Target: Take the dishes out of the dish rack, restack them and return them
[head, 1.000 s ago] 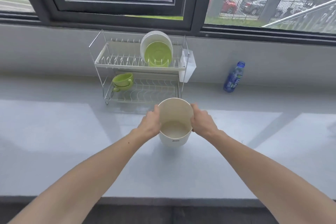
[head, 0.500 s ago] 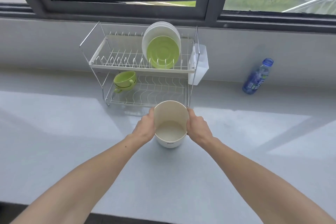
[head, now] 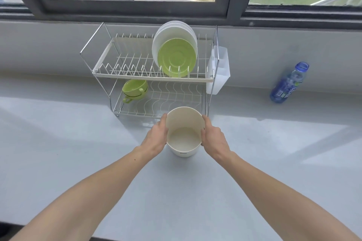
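Both hands clasp a deep cream bowl (head: 184,133) at mid-desk, just in front of the rack (head: 137,78). The left hand (head: 156,137) wraps the bowl's left wall and the right hand (head: 214,139) its right wall, fingers curled round the outside. The bowl's mouth faces up toward the camera and its inside shows only a bare cream bottom. Whether its base touches the desk (head: 68,143) cannot be told. The two-tier wire rack stands at the desk's back edge against the wall. In the right half of its upper tier several white plates (head: 172,31) stand on edge in the slots, with a smaller green plate (head: 177,56) standing in front of them. At the left end of the lower tier lie what look like two green cups (head: 135,89), one nested in the other, tilted. A pale plastic caddy (head: 220,70) hangs on the rack's right end. A blue bottle (head: 288,84) stands well apart, near the back edge toward the right.
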